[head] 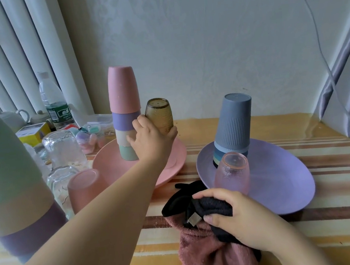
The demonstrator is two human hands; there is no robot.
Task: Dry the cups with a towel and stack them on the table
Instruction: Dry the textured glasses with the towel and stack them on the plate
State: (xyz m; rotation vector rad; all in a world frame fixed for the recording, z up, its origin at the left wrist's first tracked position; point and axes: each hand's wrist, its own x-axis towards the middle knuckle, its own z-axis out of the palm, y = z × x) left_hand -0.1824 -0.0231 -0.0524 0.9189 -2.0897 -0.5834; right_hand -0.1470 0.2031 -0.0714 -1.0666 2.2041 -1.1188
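The table [339, 181] carries two plates. On the pink plate [172, 158], at ten o'clock, stands a tall stack of upturned cups [125, 107]; on the purple plate [283, 176], at two o'clock, a grey stack [232, 125] with a pink glass [232, 173] just in front. The towel [208, 257] lies at six o'clock, bunched in the curled fingers of the right hand [242, 218]. The left hand [151, 139] reaches to twelve o'clock and wraps around an upturned amber glass [160, 115] just right of the tall stack. The step looks like fetching that glass for drying; next it needs bringing to the towel.
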